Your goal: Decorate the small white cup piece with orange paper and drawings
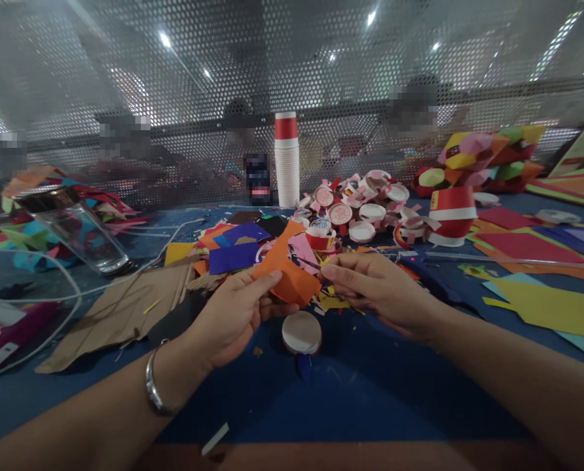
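Note:
My left hand (240, 314) pinches a piece of orange paper (292, 278) between thumb and fingers, held up over the table. My right hand (370, 284) is closed on what look like small scissors (308, 262); only thin dark blades show, pointing left against the orange paper, and the handles are hidden in the fingers. Just below the hands, a round cut-off cup base (302, 332) lies on the blue table, with a pointed blue paper piece (304, 367) at its near side.
Behind the hands stand a tall stack of paper cups (287, 170) and a heap of cut cup bases (355, 206). Cardboard (120, 311), a glass bottle (83, 229), white cables and a power strip (7, 337) lie left. Coloured paper sheets (552, 304) spread right. A perforated metal screen (316, 72) closes the back.

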### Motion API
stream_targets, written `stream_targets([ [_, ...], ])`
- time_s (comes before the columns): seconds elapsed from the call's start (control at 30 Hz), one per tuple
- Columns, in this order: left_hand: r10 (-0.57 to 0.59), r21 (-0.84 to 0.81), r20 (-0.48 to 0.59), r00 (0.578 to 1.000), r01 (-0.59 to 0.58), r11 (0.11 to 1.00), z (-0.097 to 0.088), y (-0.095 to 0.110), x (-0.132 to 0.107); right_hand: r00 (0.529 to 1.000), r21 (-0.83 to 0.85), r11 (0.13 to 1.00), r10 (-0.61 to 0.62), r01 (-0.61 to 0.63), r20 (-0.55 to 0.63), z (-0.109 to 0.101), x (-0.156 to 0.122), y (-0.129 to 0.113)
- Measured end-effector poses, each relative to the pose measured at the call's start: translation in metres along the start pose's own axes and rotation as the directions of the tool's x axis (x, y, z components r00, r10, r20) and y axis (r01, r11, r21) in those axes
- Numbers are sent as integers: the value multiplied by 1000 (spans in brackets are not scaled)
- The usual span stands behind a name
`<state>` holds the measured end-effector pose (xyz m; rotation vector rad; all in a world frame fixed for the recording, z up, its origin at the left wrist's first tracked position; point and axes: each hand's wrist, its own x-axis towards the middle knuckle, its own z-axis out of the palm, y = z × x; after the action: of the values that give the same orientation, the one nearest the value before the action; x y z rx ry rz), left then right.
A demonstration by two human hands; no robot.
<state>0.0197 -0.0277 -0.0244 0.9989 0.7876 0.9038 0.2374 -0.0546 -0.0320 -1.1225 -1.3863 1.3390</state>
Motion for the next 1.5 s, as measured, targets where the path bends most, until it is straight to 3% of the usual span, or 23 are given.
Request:
stream_targets([
  [0.23, -111, 26, 105, 988, 109, 994, 4, -5, -6, 999, -19, 999, -35, 36, 22, 2, 1, 2],
  [0.4, -130, 38, 209, 969, 125, 991, 8, -8, -9, 999, -2, 1000, -19, 20, 41, 5, -1, 4],
  [0.6, -238, 73, 234, 943, 227, 971, 9, -7, -9, 999, 49, 999, -9, 8, 34, 7, -2, 5],
  [0.73, -217, 98, 239, 946, 199, 975, 10, -6, -10, 1000, 72, 997, -10, 9, 18, 7, -1, 4],
  [0.83, -143, 130, 206, 968, 118, 984, 7, -3, -9, 999, 88, 996, -16, 20, -40, 6, 1, 2],
  [1.0, 39, 201, 53, 998, -49, 978, -3, 9, -4, 995, 95, 995, -17, 26, -100, 2, 3, 2],
  [1.27, 43, 134, -124, 991, -26, 991, -8, 12, 3, 988, -11, 991, -133, 133, -73, 3, -1, 3],
  [1.5, 61, 168, -137, 989, -38, 985, -7, 12, 3, 986, -19, 986, -167, 167, 14, 7, -4, 1],
])
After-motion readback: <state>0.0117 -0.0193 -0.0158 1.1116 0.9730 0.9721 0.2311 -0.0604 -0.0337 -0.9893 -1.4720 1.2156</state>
